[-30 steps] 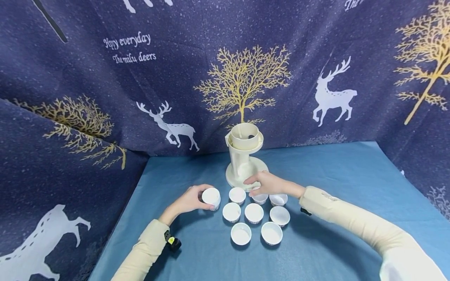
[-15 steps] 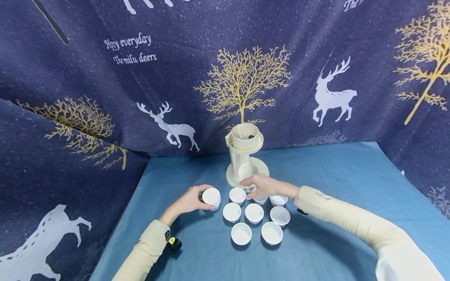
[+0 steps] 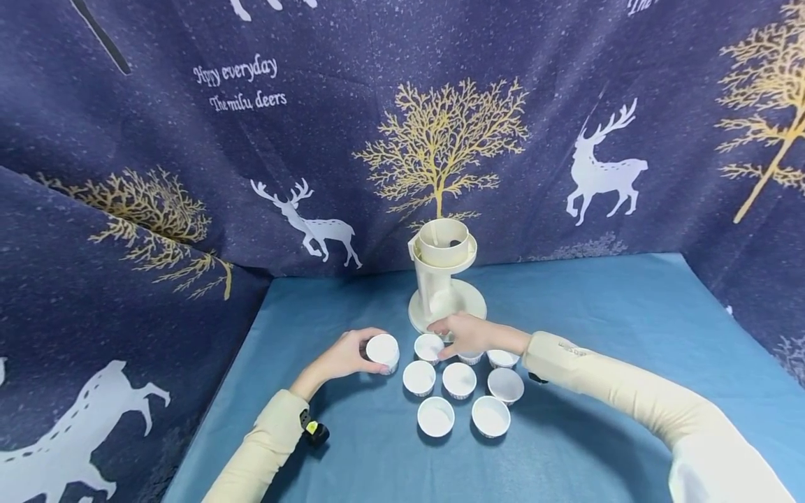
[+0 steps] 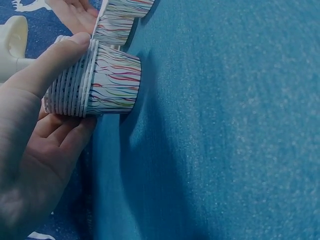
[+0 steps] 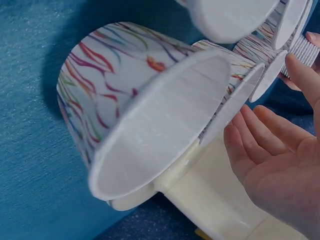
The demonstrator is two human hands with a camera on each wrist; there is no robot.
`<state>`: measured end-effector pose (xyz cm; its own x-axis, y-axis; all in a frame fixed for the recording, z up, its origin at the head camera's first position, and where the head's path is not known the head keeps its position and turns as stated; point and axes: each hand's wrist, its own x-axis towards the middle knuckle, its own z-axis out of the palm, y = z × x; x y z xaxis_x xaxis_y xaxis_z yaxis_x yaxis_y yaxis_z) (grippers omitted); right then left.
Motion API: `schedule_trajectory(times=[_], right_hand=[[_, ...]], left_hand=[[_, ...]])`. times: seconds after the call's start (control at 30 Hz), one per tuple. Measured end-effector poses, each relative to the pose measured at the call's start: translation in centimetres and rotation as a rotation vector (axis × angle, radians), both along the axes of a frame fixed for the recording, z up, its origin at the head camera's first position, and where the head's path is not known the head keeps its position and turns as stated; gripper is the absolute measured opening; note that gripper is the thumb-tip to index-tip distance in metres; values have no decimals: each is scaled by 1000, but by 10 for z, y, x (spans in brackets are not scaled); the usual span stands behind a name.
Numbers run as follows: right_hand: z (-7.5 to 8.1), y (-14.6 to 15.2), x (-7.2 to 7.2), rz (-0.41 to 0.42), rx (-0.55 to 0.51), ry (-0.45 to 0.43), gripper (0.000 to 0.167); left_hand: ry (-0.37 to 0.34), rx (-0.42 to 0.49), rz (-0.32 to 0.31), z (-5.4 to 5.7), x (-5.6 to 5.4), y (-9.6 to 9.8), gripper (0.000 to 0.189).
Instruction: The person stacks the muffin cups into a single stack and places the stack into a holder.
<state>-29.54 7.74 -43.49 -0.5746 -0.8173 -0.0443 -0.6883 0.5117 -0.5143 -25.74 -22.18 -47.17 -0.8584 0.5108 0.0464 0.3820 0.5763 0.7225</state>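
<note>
In my left hand (image 3: 347, 354) I hold a stack of nested white paper baking cups (image 4: 75, 80), with thumb and fingers on opposite sides. The outermost cup shows colourful wavy lines. My right hand (image 3: 468, 333) reaches over the back row of single cups. Its thumb and relaxed fingers (image 5: 265, 140) are spread at the rim of the back left paper cup (image 3: 429, 347); whether they touch it is unclear. That hand partly hides another back-row cup (image 3: 470, 358). Several more cups stand upright, mouths up, in rows towards me, such as a front cup (image 3: 436, 417).
Behind the cups stands a cream-coloured stand (image 3: 443, 279) with a round base and an open cylinder on top. A blue cloth (image 3: 585, 314) covers the table. A dark printed curtain (image 3: 314, 140) hangs behind and at the sides.
My right hand has shifted left, from above the middle back-row cup to the back left one. The left hand keeps its hold on the stack. The head view has shifted slightly.
</note>
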Motion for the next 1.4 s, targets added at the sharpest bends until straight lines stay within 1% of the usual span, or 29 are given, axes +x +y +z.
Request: schedule_trajectory(times=[0.17, 0.33, 0.5, 0.67, 0.9, 1.13, 1.4], right_hand=[[-2, -2, -1, 34, 2, 19, 56], [-4, -4, -3, 59, 13, 36, 55], [-7, -7, -5, 64, 13, 35, 57], [-6, -10, -5, 80, 20, 64, 56], [-6, -12, -6, 87, 31, 87, 58], [-4, -14, -6, 103, 52, 98, 58], [-2, -17, -4, 92, 79, 97, 55]], left_hand=[[-12, -9, 13, -2, -1, 0, 59], [-8, -10, 18, -3, -2, 0, 59], [-16, -5, 16, -3, 0, 0, 58], [-15, -10, 18, -2, 1, 1, 58], [19, -28, 14, 0, 1, 2, 59], [33, -24, -1, 1, 1, 3, 58], [25, -20, 2, 3, 2, 2, 58]])
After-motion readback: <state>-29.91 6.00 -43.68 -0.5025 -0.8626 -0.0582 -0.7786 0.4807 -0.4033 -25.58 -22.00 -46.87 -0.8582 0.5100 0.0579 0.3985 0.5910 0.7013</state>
